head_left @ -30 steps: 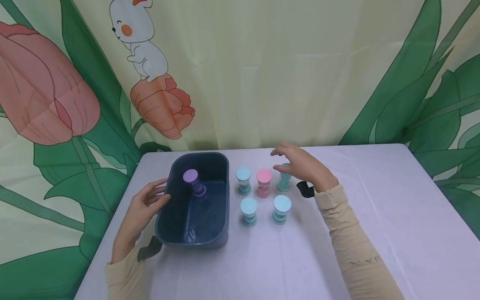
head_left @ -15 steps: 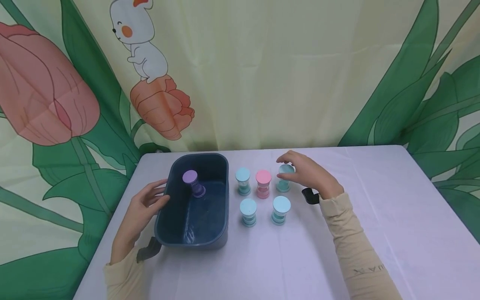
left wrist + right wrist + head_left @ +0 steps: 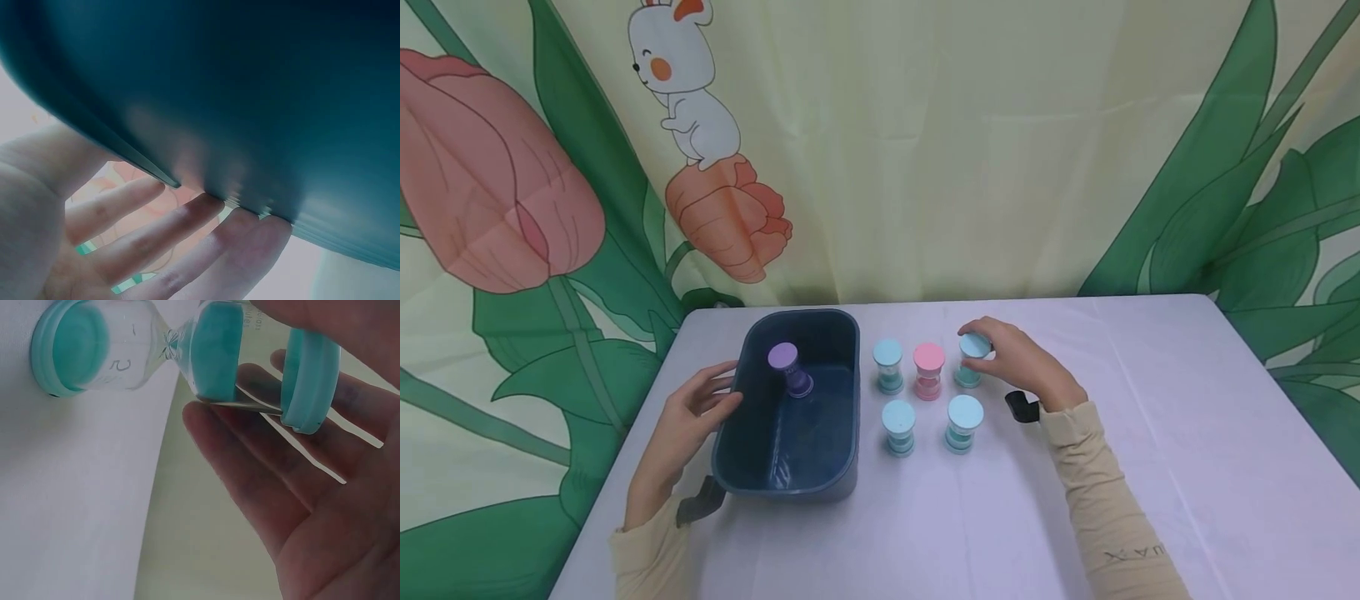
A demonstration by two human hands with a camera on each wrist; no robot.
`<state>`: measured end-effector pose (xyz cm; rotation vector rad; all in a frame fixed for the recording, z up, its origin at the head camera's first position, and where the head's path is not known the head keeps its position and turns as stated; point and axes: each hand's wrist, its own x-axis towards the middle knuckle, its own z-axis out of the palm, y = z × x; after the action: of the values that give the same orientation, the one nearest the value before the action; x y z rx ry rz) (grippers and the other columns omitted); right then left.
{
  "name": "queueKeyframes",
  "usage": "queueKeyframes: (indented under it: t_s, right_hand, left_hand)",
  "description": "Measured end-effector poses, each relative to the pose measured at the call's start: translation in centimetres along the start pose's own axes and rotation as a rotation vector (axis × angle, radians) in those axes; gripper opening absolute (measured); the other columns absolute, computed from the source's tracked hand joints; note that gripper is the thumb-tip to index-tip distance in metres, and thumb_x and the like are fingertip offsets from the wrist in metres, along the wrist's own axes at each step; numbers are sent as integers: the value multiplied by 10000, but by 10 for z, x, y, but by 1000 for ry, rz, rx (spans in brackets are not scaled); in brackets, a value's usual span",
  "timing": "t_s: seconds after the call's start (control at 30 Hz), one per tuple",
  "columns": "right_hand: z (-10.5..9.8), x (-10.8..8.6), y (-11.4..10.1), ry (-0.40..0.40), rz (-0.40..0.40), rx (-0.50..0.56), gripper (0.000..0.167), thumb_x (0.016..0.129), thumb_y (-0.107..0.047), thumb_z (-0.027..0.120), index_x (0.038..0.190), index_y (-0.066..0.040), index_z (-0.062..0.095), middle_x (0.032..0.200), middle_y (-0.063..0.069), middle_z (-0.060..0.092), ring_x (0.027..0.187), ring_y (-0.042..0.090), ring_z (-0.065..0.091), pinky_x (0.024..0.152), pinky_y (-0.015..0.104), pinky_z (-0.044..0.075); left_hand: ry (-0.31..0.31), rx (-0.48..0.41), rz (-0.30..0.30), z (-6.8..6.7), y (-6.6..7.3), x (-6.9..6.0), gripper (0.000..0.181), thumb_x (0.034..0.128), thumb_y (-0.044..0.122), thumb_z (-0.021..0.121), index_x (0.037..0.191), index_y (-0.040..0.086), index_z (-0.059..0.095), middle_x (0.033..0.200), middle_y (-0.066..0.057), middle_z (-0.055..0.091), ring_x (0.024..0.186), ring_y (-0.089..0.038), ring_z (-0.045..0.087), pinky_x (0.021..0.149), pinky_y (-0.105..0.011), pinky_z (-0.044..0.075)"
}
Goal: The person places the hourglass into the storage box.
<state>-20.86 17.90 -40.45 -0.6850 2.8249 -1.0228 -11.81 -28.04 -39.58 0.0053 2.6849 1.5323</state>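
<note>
My right hand (image 3: 1021, 360) is at the far right teal sand timer (image 3: 974, 344), thumb on one side and fingers on the other, below its top cap. In the right wrist view this sand timer (image 3: 217, 353) has clear glass, teal sand and a printed 5; its base is on the table. My left hand (image 3: 683, 427) rests against the left wall of a dark blue bin (image 3: 847, 433), fingers extended; the left wrist view shows fingertips (image 3: 240, 219) touching the outer wall. A purple sand timer (image 3: 790, 368) stands inside the bin.
A pink sand timer (image 3: 928, 370) stands beside the held one, with a teal timer (image 3: 888, 365) to its left. Nearer stand two more, a left teal timer (image 3: 898, 427) and a right teal timer (image 3: 962, 422). A white cloth covers the table (image 3: 1187, 417); a printed curtain (image 3: 925, 167) hangs behind.
My right hand has come down and closed its thumb and fingers around the far right teal sand timer. The left hand and the bin keep their places.
</note>
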Motion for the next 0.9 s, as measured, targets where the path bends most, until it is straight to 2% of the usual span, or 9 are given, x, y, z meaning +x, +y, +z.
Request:
queueKeyframes:
  t_s: [0.37, 0.9]
  right_hand:
    - [-6, 4, -4, 2, -13, -28, 428, 845, -115, 786, 1221, 11, 626, 1148, 159, 659, 1033, 315, 619, 941, 479, 522]
    - [-25, 11, -29, 20, -86, -82, 423, 849, -121, 783, 1216, 16, 624, 1124, 138, 660, 1022, 294, 625, 932, 456, 523]
  left_hand:
    - [1, -2, -11, -1, 1, 1, 613, 967, 404, 634, 1507, 214, 416, 1462, -173, 511, 1305, -402, 523, 967, -584, 502]
    - [-1, -2, -10, -1, 1, 0, 617, 965, 408, 634, 1506, 205, 416, 1461, -189, 506, 1309, -426, 511, 979, -607, 484]
